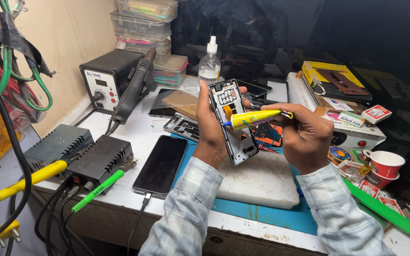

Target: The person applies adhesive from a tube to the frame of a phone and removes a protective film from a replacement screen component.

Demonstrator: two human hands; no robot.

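Yellow glue tube (255, 118) is what I am pinching in my right hand (304, 137), nozzle touching the opened phone frame (232, 121). My left hand (209, 125) is gripping that frame by its long edges, upright above the white pad (262, 180). It is looking light, thin and fragile, boards bared; I am judging the edges safest. A black phone (161, 164) is lying beside the soldering station (101, 160).

Left hand (210, 128) grips an opened phone (233, 124) upright over the white pad (262, 182); right hand (304, 137) at 3 o'clock pinches a yellow glue tube (252, 118), nozzle touching it.
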